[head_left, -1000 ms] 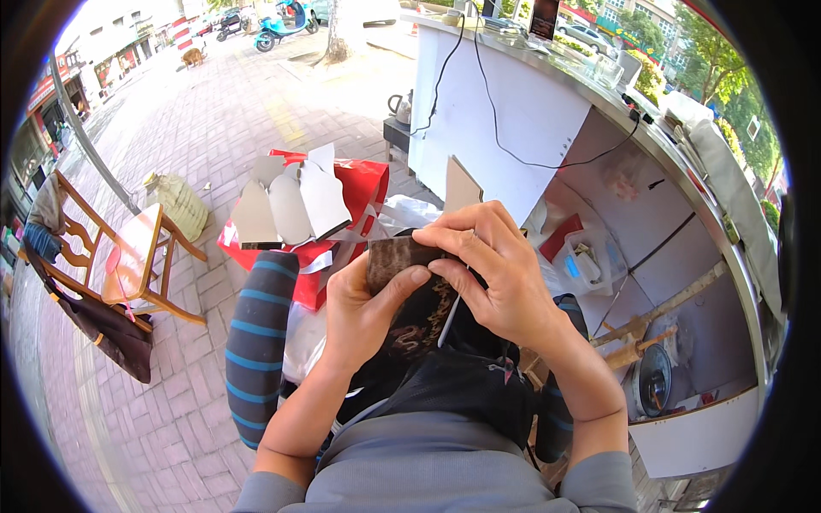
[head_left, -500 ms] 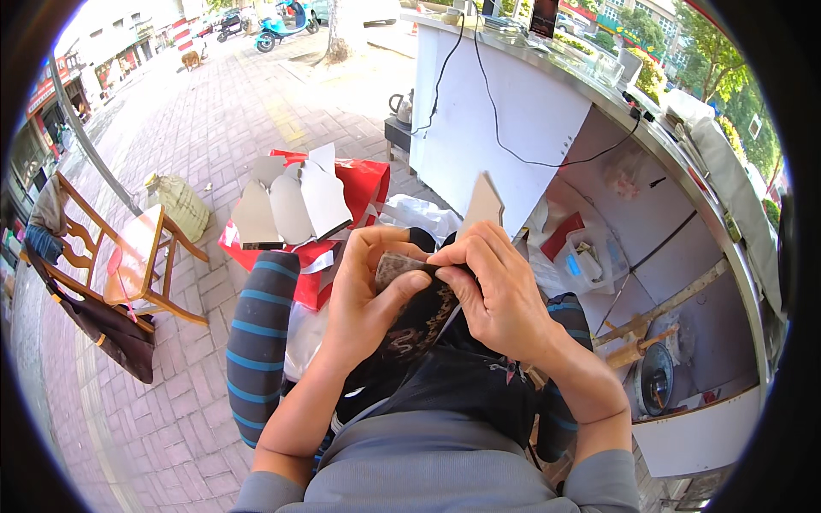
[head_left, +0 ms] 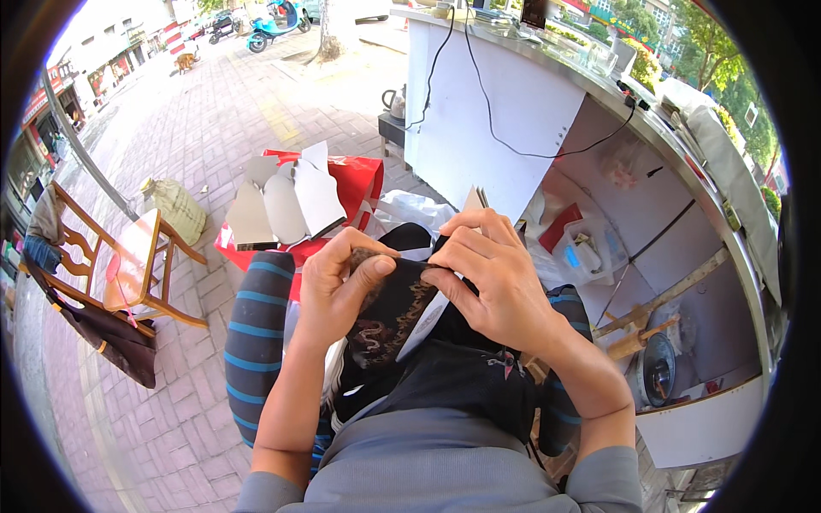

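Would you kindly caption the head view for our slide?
Both hands, left hand and right hand, pinch dark patterned fabric over the lap.

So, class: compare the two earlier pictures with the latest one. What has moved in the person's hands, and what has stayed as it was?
The left hand and right hand have come slightly apart, spreading the dark patterned fabric wider between them; earlier it sat bunched under the fingers. Both hands still pinch its top edge. The wooden chair, red bag with pale cut-out pieces and white counter have not moved.
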The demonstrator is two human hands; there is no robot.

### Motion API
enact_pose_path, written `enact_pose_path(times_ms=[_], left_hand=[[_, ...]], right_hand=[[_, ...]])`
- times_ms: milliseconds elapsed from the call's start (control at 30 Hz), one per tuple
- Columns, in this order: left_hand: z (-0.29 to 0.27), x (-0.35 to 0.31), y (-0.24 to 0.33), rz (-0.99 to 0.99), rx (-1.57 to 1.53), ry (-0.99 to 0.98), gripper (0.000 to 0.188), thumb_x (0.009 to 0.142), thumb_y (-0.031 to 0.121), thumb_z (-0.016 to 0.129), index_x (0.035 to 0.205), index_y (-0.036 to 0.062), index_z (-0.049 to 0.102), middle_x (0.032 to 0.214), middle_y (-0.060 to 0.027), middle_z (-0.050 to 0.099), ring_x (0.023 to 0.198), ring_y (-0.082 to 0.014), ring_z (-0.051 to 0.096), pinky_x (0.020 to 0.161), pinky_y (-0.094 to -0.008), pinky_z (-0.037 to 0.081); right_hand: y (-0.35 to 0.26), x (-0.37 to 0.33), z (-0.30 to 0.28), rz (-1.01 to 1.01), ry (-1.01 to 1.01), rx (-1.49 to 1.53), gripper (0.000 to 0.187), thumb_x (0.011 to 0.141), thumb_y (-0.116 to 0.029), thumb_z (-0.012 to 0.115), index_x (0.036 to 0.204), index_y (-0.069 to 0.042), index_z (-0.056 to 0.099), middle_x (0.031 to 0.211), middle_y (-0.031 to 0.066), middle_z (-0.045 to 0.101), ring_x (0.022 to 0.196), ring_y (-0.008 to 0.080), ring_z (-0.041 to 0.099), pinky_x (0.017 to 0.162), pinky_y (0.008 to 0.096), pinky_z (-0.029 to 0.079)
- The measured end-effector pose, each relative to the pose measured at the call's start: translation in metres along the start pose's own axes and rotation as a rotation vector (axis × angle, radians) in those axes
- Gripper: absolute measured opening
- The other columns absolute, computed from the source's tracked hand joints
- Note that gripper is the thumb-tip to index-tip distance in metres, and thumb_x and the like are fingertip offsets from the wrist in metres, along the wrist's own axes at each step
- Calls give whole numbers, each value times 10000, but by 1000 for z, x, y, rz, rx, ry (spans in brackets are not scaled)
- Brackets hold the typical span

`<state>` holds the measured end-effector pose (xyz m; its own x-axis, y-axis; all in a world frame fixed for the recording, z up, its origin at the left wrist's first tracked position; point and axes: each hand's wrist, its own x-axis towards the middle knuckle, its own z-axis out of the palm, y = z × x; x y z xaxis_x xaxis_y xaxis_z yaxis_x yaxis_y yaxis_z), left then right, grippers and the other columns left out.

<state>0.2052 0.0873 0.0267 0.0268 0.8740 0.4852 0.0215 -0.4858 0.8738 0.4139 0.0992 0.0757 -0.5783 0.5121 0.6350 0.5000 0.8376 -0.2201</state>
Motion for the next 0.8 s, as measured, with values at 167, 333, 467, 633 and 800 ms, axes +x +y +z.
enact_pose_path(times_ms=[167,333,467,633,800], left_hand=[[-14,8,-19,-23,-241,-44,166,937,155,682,951,-3,634,826,5,635,735,-29,533,675,-188,432],[-26,15,-40,-33,-515,-130,230,940,234,681,946,13,620,857,-22,662,755,-55,590,703,-206,475],[-39,22,-53,-15,-645,-180,283,924,293,694,932,30,590,850,-64,676,763,-96,635,697,-234,512],[-54,40,-68,-2,-688,-58,176,1004,281,567,992,108,535,848,-23,614,712,-151,594,741,-334,500],[-63,54,-83,-74,-569,34,121,1022,178,542,987,77,599,895,11,655,785,-36,604,693,-217,500]], right_hand=[[22,-3,-24,109,120,107,477,838,-278,751,1223,-57,576,1181,112,595,1136,298,544,1000,385,417],[74,-8,-4,638,75,779,759,940,-614,504,1436,-45,421,1378,106,537,1281,218,485,1121,400,297],[93,-27,15,519,-215,1287,793,884,-496,677,1453,-27,385,1268,76,575,1137,146,534,959,303,406],[91,-31,24,668,-118,1375,564,828,-284,763,1289,-20,575,1102,61,660,1039,172,605,977,334,441],[75,-25,38,666,10,1410,518,807,-252,788,1234,-18,612,1117,89,690,1043,187,634,988,367,457]])
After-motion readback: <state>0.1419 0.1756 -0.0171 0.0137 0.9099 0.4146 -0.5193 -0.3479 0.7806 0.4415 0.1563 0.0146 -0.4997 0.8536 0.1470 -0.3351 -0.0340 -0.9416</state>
